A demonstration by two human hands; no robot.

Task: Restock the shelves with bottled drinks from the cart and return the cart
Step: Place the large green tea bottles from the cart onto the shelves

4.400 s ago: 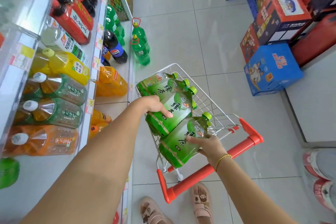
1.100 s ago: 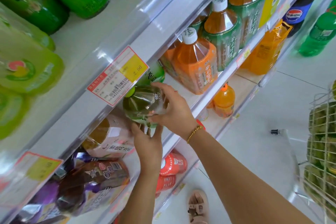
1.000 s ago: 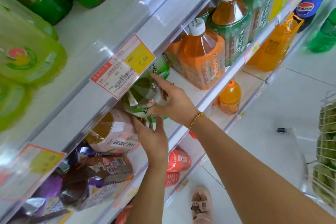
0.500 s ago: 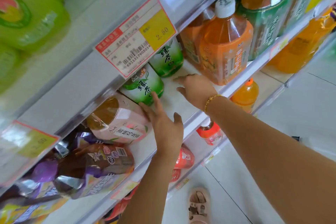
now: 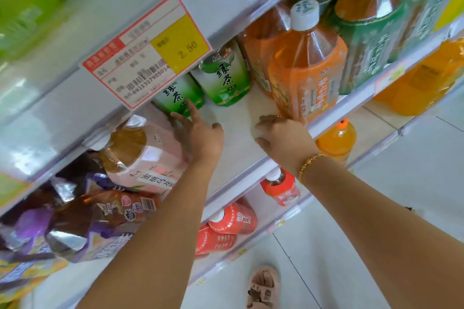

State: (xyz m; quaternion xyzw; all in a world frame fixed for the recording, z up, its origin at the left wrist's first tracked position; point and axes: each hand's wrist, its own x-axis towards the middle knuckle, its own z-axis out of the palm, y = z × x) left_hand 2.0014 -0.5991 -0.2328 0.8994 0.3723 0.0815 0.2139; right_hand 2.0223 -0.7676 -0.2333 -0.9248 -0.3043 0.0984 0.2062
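Two green tea bottles stand side by side far back on the white shelf (image 5: 241, 138): the left one (image 5: 179, 96) half hidden behind a price tag, the right one (image 5: 223, 75) in full view. My left hand (image 5: 198, 133) is open over the shelf, its fingertips at the left bottle's base. My right hand (image 5: 283, 138) is open too, palm down on the shelf's front, beside an orange tea bottle (image 5: 306, 70). Neither hand holds anything. The cart is out of view.
A red and yellow price tag (image 5: 148, 50) hangs from the shelf above. A pink peach tea bottle (image 5: 148, 158) stands left of my left hand. Green-labelled tea bottles (image 5: 376, 22) fill the right. Red bottles (image 5: 231, 221) sit on the lower shelf.
Both hands carried green tea bottles from the cart to the shelf, set them at the back and let go. In the last half second the hands drew slightly back, empty.
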